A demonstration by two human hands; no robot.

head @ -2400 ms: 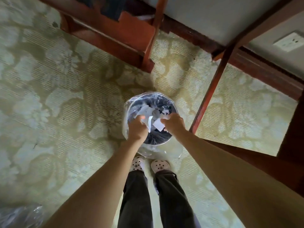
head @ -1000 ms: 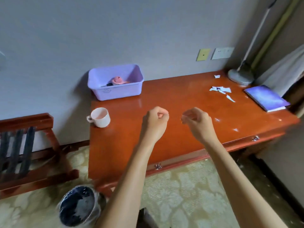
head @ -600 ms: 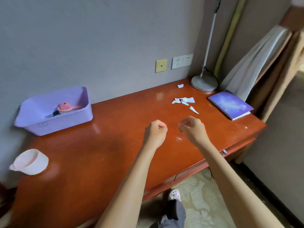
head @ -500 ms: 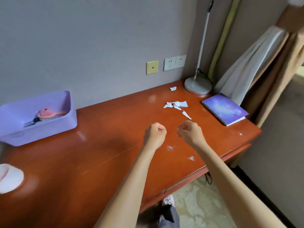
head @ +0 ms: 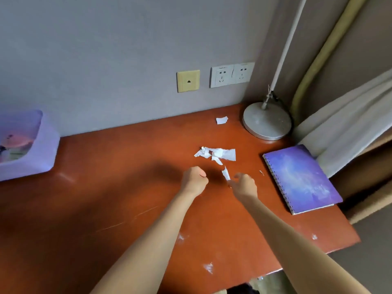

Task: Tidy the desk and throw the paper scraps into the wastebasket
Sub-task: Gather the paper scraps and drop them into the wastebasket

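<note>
Torn white paper scraps (head: 216, 153) lie in a small heap on the red-brown desk (head: 106, 198), toward its back right. A single scrap (head: 221, 120) sits near the wall, and a narrow paper strip (head: 226, 174) lies just in front of the heap. My right hand (head: 244, 184) hovers with thumb and forefinger parted right at the strip's near end. My left hand (head: 194, 179) is a closed fist left of the strip, with nothing visible in it. The wastebasket is out of view.
A purple spiral notebook (head: 301, 179) lies at the desk's right edge. A round grey lamp base (head: 267, 123) stands in the back right corner. A lilac plastic bin (head: 27, 145) sits far left. Small white flecks (head: 209, 268) dot the front edge.
The view rose from the wastebasket on the floor to the desk and swung right. Both hands moved forward to the scraps, and my right hand's fingers spread.
</note>
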